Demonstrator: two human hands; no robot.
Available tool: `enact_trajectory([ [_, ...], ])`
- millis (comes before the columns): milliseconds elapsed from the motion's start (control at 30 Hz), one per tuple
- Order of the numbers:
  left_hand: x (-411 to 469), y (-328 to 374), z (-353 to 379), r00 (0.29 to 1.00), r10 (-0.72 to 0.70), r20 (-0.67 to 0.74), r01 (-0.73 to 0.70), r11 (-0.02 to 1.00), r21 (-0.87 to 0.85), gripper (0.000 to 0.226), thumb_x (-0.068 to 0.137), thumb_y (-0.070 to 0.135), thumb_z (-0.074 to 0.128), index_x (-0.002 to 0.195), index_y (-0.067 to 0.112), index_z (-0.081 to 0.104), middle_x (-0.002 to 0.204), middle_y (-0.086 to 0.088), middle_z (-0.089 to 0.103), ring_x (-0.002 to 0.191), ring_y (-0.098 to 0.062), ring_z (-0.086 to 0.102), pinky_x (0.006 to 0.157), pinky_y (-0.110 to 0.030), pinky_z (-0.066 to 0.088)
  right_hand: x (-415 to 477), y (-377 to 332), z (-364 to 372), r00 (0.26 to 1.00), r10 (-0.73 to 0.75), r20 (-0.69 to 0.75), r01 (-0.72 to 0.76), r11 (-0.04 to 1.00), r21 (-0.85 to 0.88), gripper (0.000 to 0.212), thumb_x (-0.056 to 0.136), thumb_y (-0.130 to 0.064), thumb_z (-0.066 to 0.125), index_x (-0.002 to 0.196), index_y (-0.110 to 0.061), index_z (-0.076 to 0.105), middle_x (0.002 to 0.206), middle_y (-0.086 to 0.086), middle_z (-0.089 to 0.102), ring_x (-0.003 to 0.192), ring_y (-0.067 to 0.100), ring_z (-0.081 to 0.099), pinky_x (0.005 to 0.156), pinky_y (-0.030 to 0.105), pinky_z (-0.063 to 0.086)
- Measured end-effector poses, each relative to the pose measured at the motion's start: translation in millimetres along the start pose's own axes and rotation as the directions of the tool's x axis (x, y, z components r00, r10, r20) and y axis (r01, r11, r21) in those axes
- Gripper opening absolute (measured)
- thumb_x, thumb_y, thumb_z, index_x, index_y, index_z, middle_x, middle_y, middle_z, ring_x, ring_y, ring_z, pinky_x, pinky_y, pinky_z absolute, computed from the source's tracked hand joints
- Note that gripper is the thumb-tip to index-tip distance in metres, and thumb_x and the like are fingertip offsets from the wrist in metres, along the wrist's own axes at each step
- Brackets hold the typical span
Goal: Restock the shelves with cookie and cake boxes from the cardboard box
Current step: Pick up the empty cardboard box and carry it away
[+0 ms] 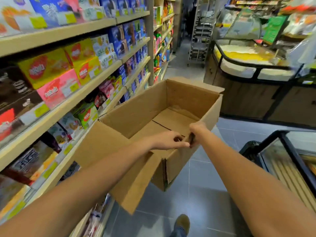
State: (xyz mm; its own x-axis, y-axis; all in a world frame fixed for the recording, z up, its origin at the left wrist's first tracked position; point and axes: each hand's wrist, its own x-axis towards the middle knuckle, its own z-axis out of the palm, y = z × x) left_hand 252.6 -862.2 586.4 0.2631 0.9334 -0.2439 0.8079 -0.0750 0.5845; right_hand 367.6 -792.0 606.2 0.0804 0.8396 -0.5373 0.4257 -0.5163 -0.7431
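An open cardboard box (pixel 186 98) is held up in the aisle, and nothing shows inside it. My left hand (pixel 168 140) grips the near rim of the box with curled fingers. My right hand (pixel 196 131) grips the same rim just to the right of it. Shelves (pixel 95 82) on the left hold cookie and cake boxes: yellow boxes (pixel 46 67), a pink box (pixel 59 88), blue boxes (pixel 119 40).
A wooden counter with bulk bins (pixel 248 65) stands to the right of the aisle. A glass-topped case (pixel 287 159) is near right, with a dark basket (pixel 249 149) beside it. A metal rack (pixel 200 40) stands far down the aisle. My shoe (pixel 183 223) is on the grey tiles.
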Motion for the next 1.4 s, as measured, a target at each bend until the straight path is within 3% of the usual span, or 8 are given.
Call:
enact_trajectory([
  [267,139.8,-44.4,-75.3,0.985,-0.140,0.106,0.134,0.989,0.060,0.086,0.075,0.078,0.039,0.101,0.001,0.065,0.097,-0.007,0.072,0.084,-0.018,0.066,0.079,-0.037,0.049,143.5,-88.2,-43.3,1.000,-0.013,0.014,0.013,0.999,-0.049,0.026,0.096,-0.004,0.040,0.121,0.002,0.042,0.073,0.016,0.041,0.094,0.048,0.053,0.084,0.064,0.049],
  [467,231.5,-55.1,-107.3,0.990,-0.124,0.063,0.113,0.981,0.161,0.068,0.083,0.071,0.039,0.085,0.007,0.064,0.076,-0.004,0.060,0.071,-0.019,0.053,0.064,-0.032,0.035,236.2,-134.4,-83.3,1.000,0.011,-0.026,-0.012,1.000,-0.027,0.007,0.097,-0.010,0.040,0.096,-0.004,0.036,0.088,0.020,0.048,0.106,0.049,0.052,0.088,0.063,0.048],
  [600,300.7,-59.9,-122.2,0.995,-0.060,0.081,0.036,0.961,0.275,0.087,0.065,0.085,0.025,0.094,0.014,0.065,0.092,-0.006,0.068,0.085,-0.022,0.060,0.075,-0.041,0.046,302.0,-154.9,-105.3,0.998,0.035,-0.050,-0.034,0.999,0.020,0.011,0.096,-0.012,0.043,0.103,-0.007,0.036,0.084,0.018,0.042,0.108,0.049,0.052,0.088,0.063,0.046],
  [767,387.8,-59.1,-133.6,0.990,0.011,0.143,-0.062,0.932,0.357,0.068,0.079,0.075,0.035,0.096,0.017,0.067,0.095,-0.003,0.069,0.088,-0.021,0.061,0.075,-0.040,0.047,378.8,-166.4,-126.9,0.993,0.056,-0.102,-0.047,0.995,0.089,0.011,0.096,-0.013,0.044,0.102,-0.009,0.035,0.105,0.019,0.047,0.110,0.045,0.051,0.090,0.060,0.048],
  [1000,530.3,-68.8,-147.8,0.945,0.058,0.323,-0.191,0.897,0.398,0.058,0.082,0.072,0.039,0.100,0.024,0.067,0.099,0.005,0.068,0.089,-0.016,0.059,0.070,-0.030,0.042,491.4,-185.2,-159.9,0.962,0.195,-0.192,-0.166,0.973,0.160,0.012,0.096,-0.013,0.041,0.094,-0.002,0.038,0.079,0.018,0.045,0.104,0.048,0.057,0.083,0.057,0.051],
  [1100,598.4,-62.2,-169.9,0.877,0.088,0.472,-0.347,0.795,0.497,0.050,0.078,0.071,0.050,0.095,0.024,0.056,0.088,0.007,0.059,0.083,-0.015,0.055,0.066,-0.029,0.038,546.6,-205.8,-180.5,0.943,0.221,-0.250,-0.182,0.969,0.168,0.014,0.095,-0.010,0.039,0.088,0.002,0.039,0.070,0.017,0.043,0.100,0.050,0.060,0.082,0.057,0.052],
  [1200,654.8,-51.3,-186.9,0.763,0.111,0.636,-0.537,0.657,0.529,0.050,0.081,0.051,0.064,0.118,0.022,0.050,0.093,0.006,0.056,0.083,-0.012,0.051,0.068,-0.027,0.035,587.0,-218.4,-198.2,0.922,0.269,-0.277,-0.223,0.957,0.188,0.013,0.096,-0.012,0.040,0.100,0.000,0.038,0.070,0.016,0.042,0.102,0.050,0.058,0.085,0.058,0.052],
  [1400,762.7,-30.1,-176.0,0.671,0.338,0.660,-0.741,0.334,0.583,0.027,0.088,0.020,0.050,0.114,0.022,0.057,0.099,-0.002,0.067,0.093,-0.021,0.062,0.066,-0.027,0.041,666.9,-203.0,-247.1,0.897,0.335,-0.288,-0.252,0.923,0.291,0.036,0.097,-0.020,0.042,0.130,-0.006,0.035,0.112,0.019,0.044,0.103,0.039,0.054,0.089,0.050,0.051],
])
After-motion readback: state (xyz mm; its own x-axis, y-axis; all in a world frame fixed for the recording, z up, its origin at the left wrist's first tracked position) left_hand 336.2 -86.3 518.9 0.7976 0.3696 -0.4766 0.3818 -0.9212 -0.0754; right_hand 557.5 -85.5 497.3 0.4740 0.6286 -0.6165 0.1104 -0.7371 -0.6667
